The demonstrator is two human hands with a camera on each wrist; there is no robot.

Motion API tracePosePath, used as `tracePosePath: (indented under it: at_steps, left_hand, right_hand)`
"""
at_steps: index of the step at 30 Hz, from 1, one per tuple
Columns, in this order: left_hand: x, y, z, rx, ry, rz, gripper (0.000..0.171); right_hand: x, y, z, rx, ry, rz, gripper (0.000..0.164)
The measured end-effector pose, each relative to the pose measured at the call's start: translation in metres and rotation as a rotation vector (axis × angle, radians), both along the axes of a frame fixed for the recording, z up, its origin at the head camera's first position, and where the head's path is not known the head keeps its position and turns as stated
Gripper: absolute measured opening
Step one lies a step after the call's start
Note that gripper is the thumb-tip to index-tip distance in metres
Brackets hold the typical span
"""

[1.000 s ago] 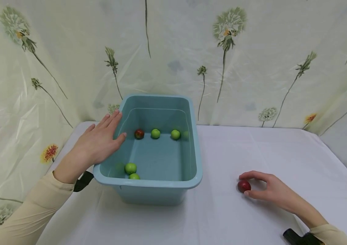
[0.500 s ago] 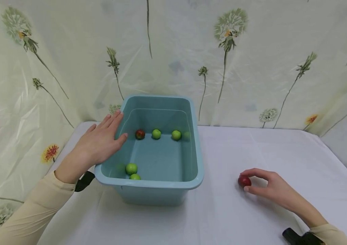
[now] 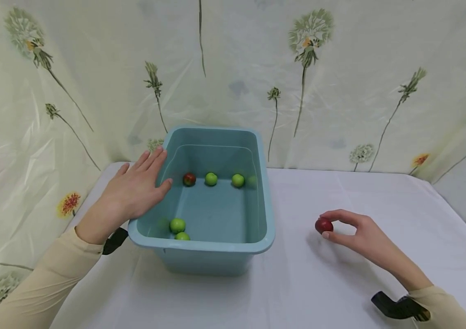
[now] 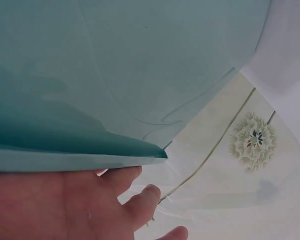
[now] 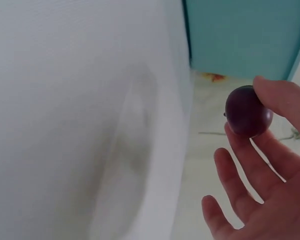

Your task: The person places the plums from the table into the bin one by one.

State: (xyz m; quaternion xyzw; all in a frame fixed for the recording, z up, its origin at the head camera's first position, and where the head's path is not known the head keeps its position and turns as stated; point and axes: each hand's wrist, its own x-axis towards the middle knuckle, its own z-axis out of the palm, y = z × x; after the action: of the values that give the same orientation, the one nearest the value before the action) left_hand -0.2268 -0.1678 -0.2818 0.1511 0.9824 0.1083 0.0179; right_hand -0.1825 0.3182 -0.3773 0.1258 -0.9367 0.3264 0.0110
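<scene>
My right hand (image 3: 366, 233) pinches a dark red plum (image 3: 323, 225) between thumb and fingers, a little above the white cloth to the right of the blue plastic basin (image 3: 212, 246). In the right wrist view the plum (image 5: 247, 111) sits at the fingertips, with the other fingers spread loosely. Laid along the basin's left rim, my left hand (image 3: 134, 189) has its fingers straight. Inside the basin, a red plum (image 3: 189, 179) and two green round fruits, one of them a green fruit (image 3: 211, 178), lie at the far end. Two more green fruits (image 3: 177, 225) touch near the front left corner.
A white cloth (image 3: 307, 283) covers the table under the basin. Behind and at the sides hangs a pale curtain (image 3: 233, 59) printed with dandelions. Dark camera mounts (image 3: 399, 307) are strapped at the wrists.
My right hand has taken hold of the plum and lifted it off the cloth, moving slightly away from me and to the left. My left hand stays on the basin rim.
</scene>
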Motion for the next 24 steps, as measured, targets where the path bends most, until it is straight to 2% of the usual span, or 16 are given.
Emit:
tracePosePath:
  at_steps: [7, 10, 14, 19, 24]
  left_hand:
    - [-0.001, 0.001, 0.000, 0.001, 0.002, 0.006, 0.071]
    - [-0.001, 0.001, 0.000, 0.004, -0.002, 0.010, 0.072]
    - [-0.001, 0.002, 0.001, 0.005, -0.006, 0.013, 0.072]
    - [-0.002, 0.002, 0.001, 0.003, -0.012, 0.015, 0.072]
    - [-0.002, 0.002, 0.001, 0.009, -0.016, 0.015, 0.072]
  right_hand:
    - [-0.010, -0.006, 0.012, -0.038, 0.052, 0.003, 0.034]
    - [-0.013, -0.010, 0.016, -0.061, 0.048, -0.006, 0.037]
    - [-0.017, -0.015, 0.020, -0.095, 0.040, -0.032, 0.042]
    - [-0.022, -0.023, 0.026, -0.153, 0.055, -0.075, 0.040]
    - [-0.028, -0.030, 0.032, -0.154, 0.085, -0.104, 0.037]
